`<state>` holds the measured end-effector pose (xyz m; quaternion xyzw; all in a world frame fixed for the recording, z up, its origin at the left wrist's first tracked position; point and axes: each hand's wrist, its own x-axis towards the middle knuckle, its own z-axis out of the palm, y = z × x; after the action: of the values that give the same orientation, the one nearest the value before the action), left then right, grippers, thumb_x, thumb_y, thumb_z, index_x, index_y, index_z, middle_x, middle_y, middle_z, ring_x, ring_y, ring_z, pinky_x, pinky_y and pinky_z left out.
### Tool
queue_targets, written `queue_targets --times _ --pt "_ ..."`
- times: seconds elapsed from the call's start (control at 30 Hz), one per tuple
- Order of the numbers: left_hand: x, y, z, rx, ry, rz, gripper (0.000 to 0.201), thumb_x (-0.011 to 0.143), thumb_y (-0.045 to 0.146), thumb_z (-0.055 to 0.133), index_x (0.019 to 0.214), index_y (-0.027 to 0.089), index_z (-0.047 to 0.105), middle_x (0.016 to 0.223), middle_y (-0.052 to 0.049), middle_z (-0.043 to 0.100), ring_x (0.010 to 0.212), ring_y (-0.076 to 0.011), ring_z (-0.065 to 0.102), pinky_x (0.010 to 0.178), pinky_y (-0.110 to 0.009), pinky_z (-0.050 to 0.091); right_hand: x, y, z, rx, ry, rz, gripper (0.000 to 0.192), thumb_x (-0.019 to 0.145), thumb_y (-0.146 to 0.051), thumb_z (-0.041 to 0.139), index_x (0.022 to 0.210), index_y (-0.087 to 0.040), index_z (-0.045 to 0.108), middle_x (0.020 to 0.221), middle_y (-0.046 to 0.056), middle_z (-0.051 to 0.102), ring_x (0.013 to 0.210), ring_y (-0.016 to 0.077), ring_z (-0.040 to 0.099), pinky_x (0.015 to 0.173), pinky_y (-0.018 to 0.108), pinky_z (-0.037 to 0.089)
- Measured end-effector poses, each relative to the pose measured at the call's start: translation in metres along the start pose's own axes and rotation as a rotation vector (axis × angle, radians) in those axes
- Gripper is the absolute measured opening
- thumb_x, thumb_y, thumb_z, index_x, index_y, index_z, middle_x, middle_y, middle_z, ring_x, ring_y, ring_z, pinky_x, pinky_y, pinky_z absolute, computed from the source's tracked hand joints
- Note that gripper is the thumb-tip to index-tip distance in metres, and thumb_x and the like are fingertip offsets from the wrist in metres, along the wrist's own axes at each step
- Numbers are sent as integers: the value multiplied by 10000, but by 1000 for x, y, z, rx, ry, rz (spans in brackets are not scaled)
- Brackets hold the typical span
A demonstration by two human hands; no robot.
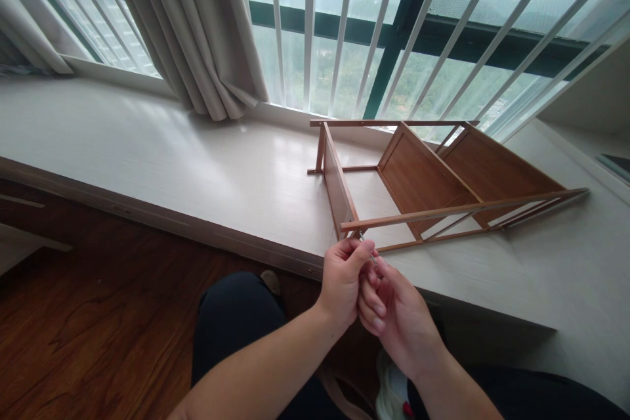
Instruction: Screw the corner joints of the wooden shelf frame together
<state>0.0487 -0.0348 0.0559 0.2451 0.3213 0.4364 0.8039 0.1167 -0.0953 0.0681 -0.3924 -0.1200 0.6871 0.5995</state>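
A brown wooden shelf rack (418,170) lies on its side on the pale window ledge, its shelves standing on edge. At the near left end of its front rail, my left hand (342,282) is closed in a pinch around a thin metal rod (373,258). The rod's upper tip shows just below the end of the rail; whether it touches the wood I cannot tell. My right hand (401,315) is closed beside and below the left, with thumb and fingers at the rod's lower end. The fingers hide most of the rod, so its exact kind does not show.
The pale ledge (162,151) runs along a barred window (335,46) with a grey curtain (191,26). Its front edge drops to a dark wooden floor (108,315). My knee (236,315) is below the ledge, near a white object (388,384) on the floor.
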Motion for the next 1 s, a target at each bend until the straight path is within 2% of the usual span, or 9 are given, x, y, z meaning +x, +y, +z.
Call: queue_targets --times 0.2,0.33,0.5,0.73,0.83,1.0 --pt "0 -5 -1 -8 20 -1 401 681 485 835 648 149 618 480 16 568 351 -70 481 364 -159 349 1 0 0 -44 14 -29 364 911 -502 631 747 -196 523 431 -77 439 308 77 371 321 174 307" --pt "1 -6 -1 -41 -8 18 384 715 501 807 693 150 652 478 22 551 380 -81 484 388 -175 357 0 0 -1 -136 27 -135 363 927 -508 607 757 -204 504 453 -75 450 335 80 374 345 179 303" --pt "3 -6 -2 -49 -20 102 357 764 467 788 698 133 681 469 54 438 422 -45 378 424 -168 299 -2 3 -12 -455 45 -392 311 971 -463 568 803 -205 521 507 -65 477 424 92 403 431 200 344" --pt "3 -7 -4 -57 -95 116 323 826 428 737 711 138 657 537 49 407 473 -54 335 450 -191 250 -7 1 -19 -1053 131 -733 180 981 -353 564 879 -207 595 624 -37 548 541 120 488 542 233 395" --pt "2 -7 -4 -79 -86 102 315 826 415 739 706 137 649 566 43 419 500 -55 331 467 -187 263 -6 -3 -16 -1187 156 -822 148 967 -325 579 880 -206 596 659 -26 586 559 126 523 549 233 411" --pt "3 -8 -4 -111 -78 106 292 824 387 744 714 131 658 643 17 499 573 -67 417 540 -185 351 -2 -7 -13 -1310 215 -952 148 929 -307 642 836 -210 581 615 -51 555 513 107 497 529 212 409"
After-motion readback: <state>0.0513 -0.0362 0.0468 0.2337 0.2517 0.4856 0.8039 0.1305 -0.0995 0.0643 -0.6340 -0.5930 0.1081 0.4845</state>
